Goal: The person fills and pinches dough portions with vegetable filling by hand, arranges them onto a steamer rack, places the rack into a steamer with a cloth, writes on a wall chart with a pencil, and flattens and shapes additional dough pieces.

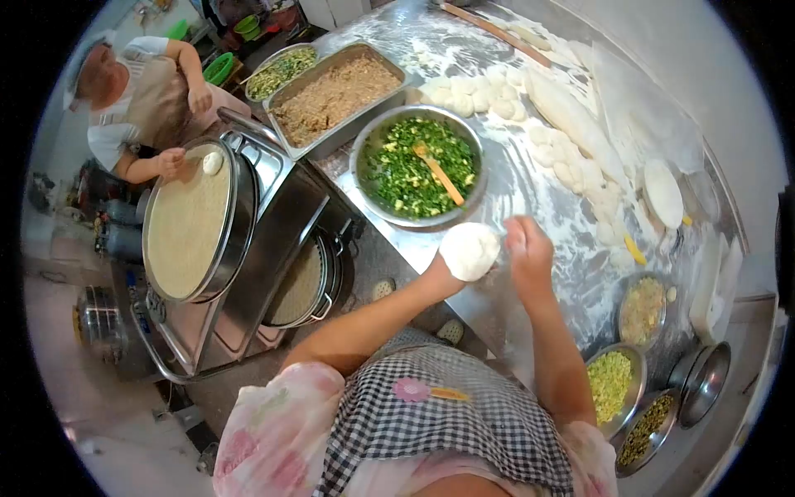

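A round white dough wrapper (470, 251) rests on my left hand (443, 280), covering most of its fingers. Just right of it and apart from the dough, my right hand (530, 248) is closed with its fingers curled in; anything inside them is hidden. Beyond both hands stands a steel bowl (364, 189) of chopped greens with yellow bits (406, 161). A wooden spatula (440, 176) leans in the greens. Small dough pieces (563, 161) and a long dough roll (571, 116) lie on the floured table to the right.
A steel tray (286, 137) of brown filling stands behind the bowl. At left, a co-worker's hand (171, 162) is beside a bun (212, 163) on a round steamer (186, 224). A rolling pin (497, 33) lies at the back; bowls of fillings (611, 385) stand at right.
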`<action>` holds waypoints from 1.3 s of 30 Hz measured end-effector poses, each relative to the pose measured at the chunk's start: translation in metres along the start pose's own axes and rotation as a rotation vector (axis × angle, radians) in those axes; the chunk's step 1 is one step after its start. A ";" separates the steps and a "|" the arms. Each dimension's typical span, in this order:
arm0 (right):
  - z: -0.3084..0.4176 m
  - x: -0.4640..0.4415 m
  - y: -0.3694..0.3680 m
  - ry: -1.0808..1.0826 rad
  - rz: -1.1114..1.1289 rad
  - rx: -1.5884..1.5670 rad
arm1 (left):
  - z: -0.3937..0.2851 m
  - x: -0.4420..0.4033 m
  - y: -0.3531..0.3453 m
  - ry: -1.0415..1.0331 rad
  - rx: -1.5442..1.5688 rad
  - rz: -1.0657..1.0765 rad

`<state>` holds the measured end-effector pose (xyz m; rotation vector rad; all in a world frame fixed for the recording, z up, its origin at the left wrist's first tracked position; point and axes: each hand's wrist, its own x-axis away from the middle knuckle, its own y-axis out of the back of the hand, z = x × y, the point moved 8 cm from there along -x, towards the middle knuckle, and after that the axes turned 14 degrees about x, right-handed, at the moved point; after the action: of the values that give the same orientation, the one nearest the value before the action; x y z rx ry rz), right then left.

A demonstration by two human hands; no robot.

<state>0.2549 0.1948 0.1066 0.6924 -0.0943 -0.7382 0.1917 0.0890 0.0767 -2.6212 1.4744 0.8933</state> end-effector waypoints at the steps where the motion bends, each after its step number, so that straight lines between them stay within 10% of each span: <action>1: 0.016 -0.015 -0.011 0.117 -0.059 0.127 | 0.002 0.002 0.017 -0.052 -0.102 -0.022; 6: 0.040 -0.074 -0.128 0.393 0.130 0.937 | 0.047 0.019 0.124 0.024 -0.238 -0.150; 7: 0.036 -0.081 -0.146 0.424 0.169 1.041 | 0.055 0.024 0.156 0.336 0.079 -0.317; 10: 0.035 -0.096 -0.153 0.392 0.190 0.998 | 0.077 0.025 0.214 0.256 -0.010 -0.381; 13: 0.071 -0.077 -0.138 0.070 0.703 0.701 | 0.099 0.019 0.246 0.291 0.062 -0.389; 16: 0.072 -0.038 -0.163 0.277 0.879 0.910 | 0.115 0.001 0.245 0.300 0.168 -0.367; 19: 0.056 -0.061 -0.173 0.126 0.638 1.045 | 0.130 -0.021 0.222 0.058 0.111 -0.276; 25: 0.050 -0.106 -0.104 -0.139 0.413 0.755 | 0.169 -0.028 0.159 0.765 0.915 -0.368; 28: 0.030 -0.135 -0.109 -0.096 0.370 0.779 | 0.207 -0.030 0.138 0.780 0.788 -0.195; 31: 0.028 -0.127 -0.129 -0.240 0.460 0.542 | 0.205 -0.034 0.154 0.637 -0.024 -0.288; 39: 0.053 -0.064 -0.153 0.081 0.417 0.508 | 0.165 -0.041 0.153 0.632 -0.180 -0.142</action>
<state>0.1002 0.1262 0.0640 1.1429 -0.3492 -0.2788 -0.0231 0.0805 -0.0012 -3.2853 1.3027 0.1849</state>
